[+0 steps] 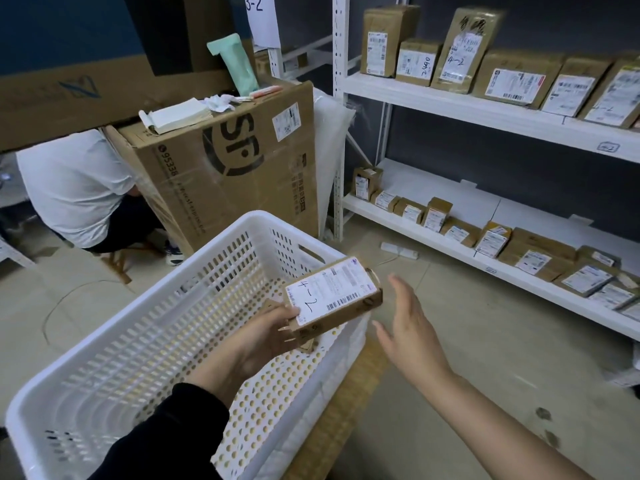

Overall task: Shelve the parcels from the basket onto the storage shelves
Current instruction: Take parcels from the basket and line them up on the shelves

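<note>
white shelves (450, 112) on the right hold rows of boxes, cut off at the frame edge. the white basket (156, 341) stands in front, its near corner out of view. the left hand (266, 334) grips a parcel (332, 296) marked 4-2 above the basket's far corner, its fingers mostly hidden underneath. the right hand (412, 327) hovers just beside it, fingers straight, apart from it.

White perforated basket (221, 271), brown parcel (332, 299) with white label, white shelves (450, 102), black sleeve (166, 441)
</note>
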